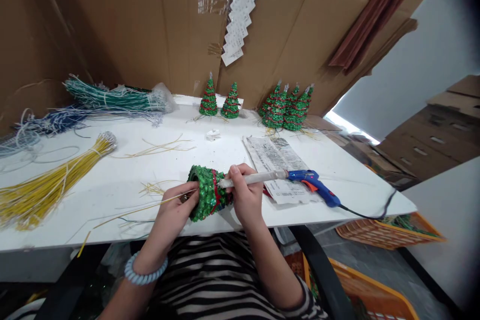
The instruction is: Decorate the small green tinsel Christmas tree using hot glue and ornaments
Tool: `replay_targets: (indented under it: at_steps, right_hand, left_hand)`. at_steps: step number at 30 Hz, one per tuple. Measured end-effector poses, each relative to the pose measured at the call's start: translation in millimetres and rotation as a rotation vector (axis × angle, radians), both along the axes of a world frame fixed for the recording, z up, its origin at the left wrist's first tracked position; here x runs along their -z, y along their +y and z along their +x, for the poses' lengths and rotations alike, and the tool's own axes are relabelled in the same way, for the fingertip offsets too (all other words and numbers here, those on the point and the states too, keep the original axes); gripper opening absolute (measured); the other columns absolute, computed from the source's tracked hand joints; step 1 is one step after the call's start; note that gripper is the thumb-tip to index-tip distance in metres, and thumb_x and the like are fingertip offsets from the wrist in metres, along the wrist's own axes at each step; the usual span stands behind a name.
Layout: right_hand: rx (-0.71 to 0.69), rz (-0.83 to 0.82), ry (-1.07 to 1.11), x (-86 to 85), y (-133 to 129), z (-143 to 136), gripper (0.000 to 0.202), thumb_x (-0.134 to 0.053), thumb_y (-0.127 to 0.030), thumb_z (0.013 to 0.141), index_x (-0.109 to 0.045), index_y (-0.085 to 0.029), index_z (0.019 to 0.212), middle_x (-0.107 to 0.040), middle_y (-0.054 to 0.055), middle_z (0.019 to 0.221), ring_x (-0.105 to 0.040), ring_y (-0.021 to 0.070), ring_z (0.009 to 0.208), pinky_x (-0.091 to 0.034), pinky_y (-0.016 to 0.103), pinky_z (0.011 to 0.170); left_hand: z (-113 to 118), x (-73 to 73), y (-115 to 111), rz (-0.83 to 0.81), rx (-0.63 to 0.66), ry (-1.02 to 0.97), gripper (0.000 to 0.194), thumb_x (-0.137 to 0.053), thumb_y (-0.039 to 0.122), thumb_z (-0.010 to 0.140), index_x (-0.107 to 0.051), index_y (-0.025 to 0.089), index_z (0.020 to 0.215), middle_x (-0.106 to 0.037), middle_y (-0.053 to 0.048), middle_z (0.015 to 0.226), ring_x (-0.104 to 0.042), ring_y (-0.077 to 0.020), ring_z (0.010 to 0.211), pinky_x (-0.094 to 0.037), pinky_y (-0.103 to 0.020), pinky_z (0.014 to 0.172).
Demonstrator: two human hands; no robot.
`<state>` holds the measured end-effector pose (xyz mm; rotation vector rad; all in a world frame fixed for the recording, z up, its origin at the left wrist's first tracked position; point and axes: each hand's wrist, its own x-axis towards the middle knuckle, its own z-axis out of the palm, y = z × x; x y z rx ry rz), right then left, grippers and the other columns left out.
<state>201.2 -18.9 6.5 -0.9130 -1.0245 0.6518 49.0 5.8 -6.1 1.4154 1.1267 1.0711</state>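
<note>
A green tinsel tree (205,195) with a red band lies on its side between my hands, its open base facing left. My left hand (176,208) is closed at the base rim, with its fingertips partly inside and a thin yellow wire running out to the left. My right hand (245,190) is closed around the tree's narrower end, which is mostly hidden behind it. Behind that hand, the pale wrapped nozzle of a blue glue gun (313,183) reaches toward the red band; whether the fingers also touch the nozzle is unclear.
Printed paper (279,162) lies under the glue gun. Small green trees (208,97) stand along the back. Yellow wire bundles (71,175) and green ones (112,97) lie at the left. A black cord runs off the right edge, above orange crates (390,232).
</note>
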Motion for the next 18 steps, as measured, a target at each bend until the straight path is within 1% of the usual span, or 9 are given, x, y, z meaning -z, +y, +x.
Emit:
replay_targets:
  at_steps: [5,8,10,14,18]
  right_hand:
    - [-0.016,-0.009,-0.016,-1.3,0.5,0.5,0.035,-0.063,-0.042,0.086,-0.058,-0.019,0.060,-0.052,-0.006,0.047,-0.045,0.0064,0.042,-0.034,0.019,0.042]
    - [0.016,0.006,-0.004,-2.0,0.6,0.1,0.034,-0.061,-0.042,0.088,-0.059,-0.019,0.062,-0.054,-0.006,0.049,-0.047,0.0069,0.044,-0.035,0.019,0.044]
    - [0.012,0.010,-0.017,-2.1,0.5,-0.2,0.033,-0.062,-0.041,0.088,-0.060,-0.019,0.063,-0.055,-0.005,0.050,-0.048,0.0071,0.045,-0.036,0.019,0.045]
    - [-0.003,-0.005,-0.020,-1.2,0.8,-0.4,0.034,-0.062,-0.041,0.087,-0.059,-0.019,0.061,-0.053,-0.006,0.047,-0.047,0.0066,0.043,-0.035,0.019,0.043]
    - [0.013,-0.002,-0.012,-1.3,0.1,-1.0,0.034,-0.061,-0.042,0.088,-0.059,-0.019,0.062,-0.054,-0.006,0.049,-0.047,0.0067,0.044,-0.035,0.019,0.043]
  left_hand:
    - [-0.3,0.6,0.1,0.005,-0.001,0.000,0.035,-0.070,0.044,0.064,-0.077,0.014,0.080,-0.077,-0.010,0.081,-0.068,-0.0233,0.076,-0.053,-0.029,0.069]
    - [-0.1,0.7,-0.1,0.012,0.008,-0.003,0.034,-0.069,0.044,0.065,-0.077,0.015,0.080,-0.077,-0.009,0.080,-0.068,-0.0226,0.075,-0.053,-0.028,0.067]
    - [0.1,0.5,-0.1,0.011,0.007,-0.003,0.034,-0.070,0.044,0.065,-0.077,0.015,0.081,-0.077,-0.010,0.081,-0.068,-0.0229,0.076,-0.053,-0.028,0.068]
    - [0.3,-0.4,0.1,0.008,-0.001,-0.001,0.035,-0.071,0.044,0.064,-0.077,0.014,0.081,-0.077,-0.010,0.082,-0.069,-0.0239,0.077,-0.053,-0.030,0.071]
    - [0.3,-2.2,-0.4,0.001,0.004,0.000,0.036,-0.071,0.045,0.063,-0.077,0.013,0.079,-0.077,-0.011,0.080,-0.068,-0.0237,0.075,-0.053,-0.029,0.068]
